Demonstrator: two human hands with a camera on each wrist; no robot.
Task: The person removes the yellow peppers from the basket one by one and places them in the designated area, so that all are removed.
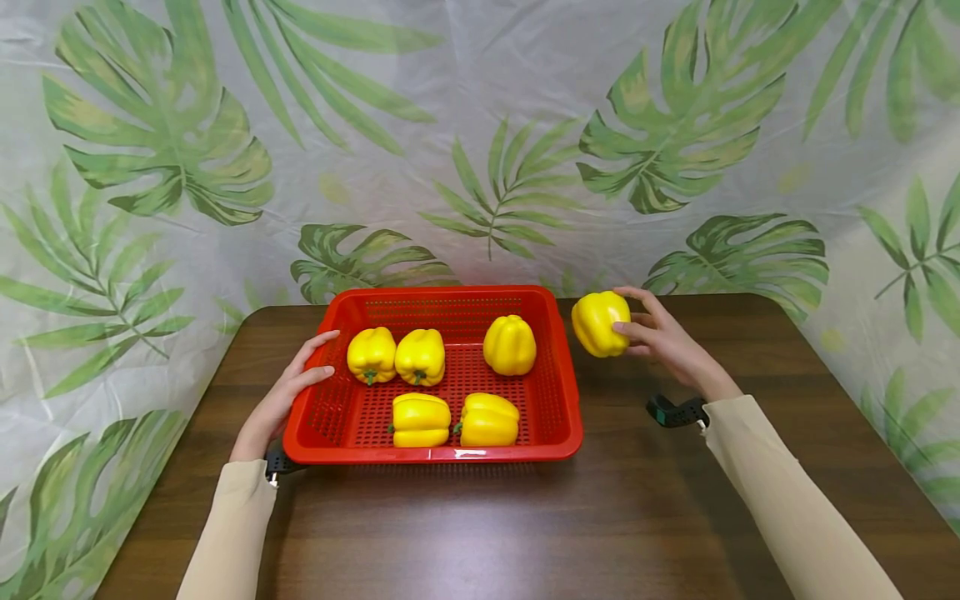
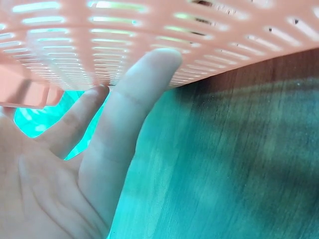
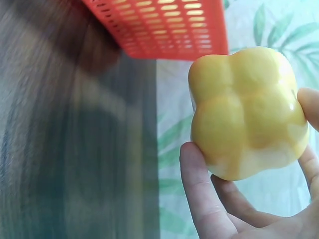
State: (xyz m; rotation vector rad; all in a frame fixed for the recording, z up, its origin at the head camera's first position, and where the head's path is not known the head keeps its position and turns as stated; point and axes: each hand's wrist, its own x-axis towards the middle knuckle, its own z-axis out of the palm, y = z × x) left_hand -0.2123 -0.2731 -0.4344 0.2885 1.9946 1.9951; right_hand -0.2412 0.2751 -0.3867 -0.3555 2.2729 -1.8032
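Note:
A yellow bell pepper is in my right hand, pinched between thumb and fingers just past the right rim of a red plastic basket. In the right wrist view, the lobed bottom of this bell pepper faces the camera. My left hand rests against the basket's left side. Seen from the left wrist, its thumb lies straight along the slotted outer wall. Inside the basket lie several more yellow bell peppers: two at the back left, one at the right, two along the front.
The basket stands on a dark wood table near its back edge. Behind the table hangs a pale cloth printed with green leaves. A black strap device is worn at the right wrist.

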